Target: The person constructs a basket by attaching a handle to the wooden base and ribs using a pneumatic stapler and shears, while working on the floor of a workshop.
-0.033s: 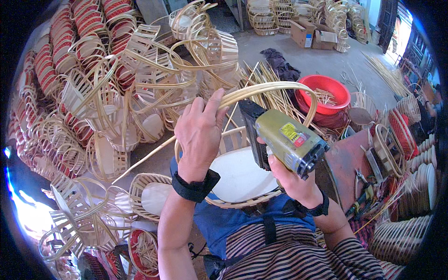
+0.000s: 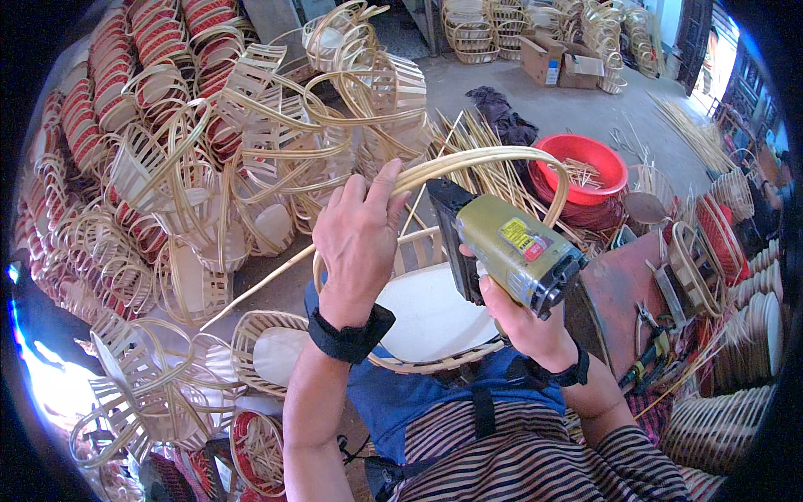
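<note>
On my lap rests a woven wooden basket with a pale oval base. Its arched handle, made of several bent canes, rises over it. My left hand is closed round the handle's left part, and one long loose cane end sticks out past it toward the lower left. My right hand grips an olive-green staple gun with a black nose and magazine. The gun is inside the arch, its nose end close under the canes near my left fingers. Whether it touches them, I cannot tell.
Finished handled baskets pile up at the left, beside red-trimmed stacks. Ahead right stands a red basin of short sticks, next to loose canes. Pliers lie on a reddish board at my right. Cardboard boxes stand farther back.
</note>
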### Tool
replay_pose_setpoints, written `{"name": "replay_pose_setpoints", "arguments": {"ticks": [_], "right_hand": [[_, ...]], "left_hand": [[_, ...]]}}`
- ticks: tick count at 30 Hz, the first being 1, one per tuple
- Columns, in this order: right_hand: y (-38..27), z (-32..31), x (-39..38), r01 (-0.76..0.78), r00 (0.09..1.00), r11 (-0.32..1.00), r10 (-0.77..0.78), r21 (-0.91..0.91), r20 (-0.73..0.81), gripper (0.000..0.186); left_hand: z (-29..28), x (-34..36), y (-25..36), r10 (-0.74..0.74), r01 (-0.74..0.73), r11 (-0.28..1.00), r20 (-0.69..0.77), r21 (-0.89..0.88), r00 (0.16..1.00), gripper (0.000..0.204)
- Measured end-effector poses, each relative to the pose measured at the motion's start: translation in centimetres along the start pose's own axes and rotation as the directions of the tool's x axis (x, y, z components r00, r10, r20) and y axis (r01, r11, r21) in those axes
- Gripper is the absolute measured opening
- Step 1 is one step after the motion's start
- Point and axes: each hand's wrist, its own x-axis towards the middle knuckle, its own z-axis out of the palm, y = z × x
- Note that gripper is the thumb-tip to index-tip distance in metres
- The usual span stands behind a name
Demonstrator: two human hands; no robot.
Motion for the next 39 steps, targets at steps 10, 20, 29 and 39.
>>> {"name": "replay_pose_setpoints", "arguments": {"ticks": [10,20,29,39], "right_hand": [[-0.4,-1.9,0.9,0.292,0.956,0.878,-0.275,-0.378,0.101,0.030],[8.9,2.8,5.4,0.315,0.722,0.760,0.197,-0.568,0.664,0.017],[1.5,0.6,5.9,0.520,0.592,0.718,0.087,-0.463,0.801,0.052],[-3.4,1.7,13.7,0.751,0.661,0.440,-0.513,-0.493,0.548,0.067]], "left_hand": [[-0.2,0.2,0.0,-0.054,0.052,0.995,-0.013,-0.080,0.998,0.042],[-2.9,3.0,2.5,-0.013,0.015,0.999,0.046,-0.030,0.999,0.053],[-2.2,2.2,0.6,-0.032,0.039,0.995,0.075,-0.093,0.997,0.058],[-2.2,2.9,-0.7,0.030,-0.013,0.996,0.195,-0.091,0.980,0.053]]}}
